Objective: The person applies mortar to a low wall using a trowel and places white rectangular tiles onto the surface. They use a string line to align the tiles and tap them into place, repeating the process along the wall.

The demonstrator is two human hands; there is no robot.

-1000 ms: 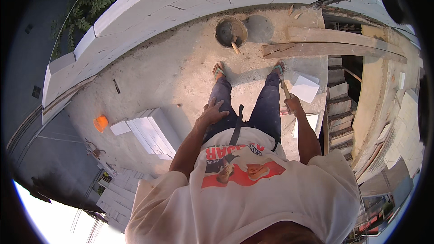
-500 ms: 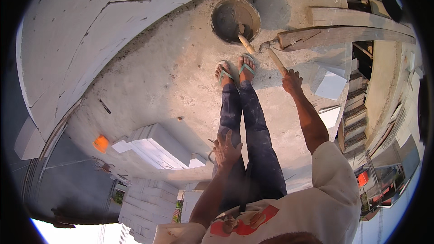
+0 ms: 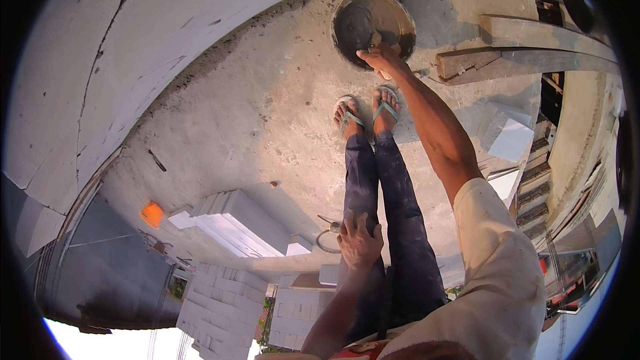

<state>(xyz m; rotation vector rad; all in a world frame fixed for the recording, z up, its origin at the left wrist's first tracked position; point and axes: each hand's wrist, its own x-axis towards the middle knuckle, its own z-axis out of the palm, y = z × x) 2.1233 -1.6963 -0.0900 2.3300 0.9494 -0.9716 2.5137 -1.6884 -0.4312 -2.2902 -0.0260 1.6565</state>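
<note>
My right hand [image 3: 381, 59] reaches over the near rim of a round dark bucket [image 3: 339, 39] that holds wet grey mortar [image 3: 360, 17]. Its fingers are closed around the wooden handle of a trowel, whose blade [image 3: 377, 37] dips into the bucket. Most of that handle is hidden by the hand. My left hand [image 3: 361, 240] lies on my left trouser leg near the knee, fingers spread and holding nothing. Beside my right forearm, a small metal end of another tool [image 3: 421, 73] shows on the floor; the arm covers the rest.
Two wooden planks [image 3: 493, 63] lie to the right of the bucket. White blocks [image 3: 510, 135] sit near the floor's right edge, beside openings and steps [image 3: 533, 190]. More white blocks [image 3: 243, 223] and an orange object [image 3: 151, 214] are at left. A pale block wall [image 3: 80, 60] curves along the far left.
My right hand has let go of the wooden-handled tool on the floor and moved forward and left to the trowel in the bucket. My left hand stays on my leg.
</note>
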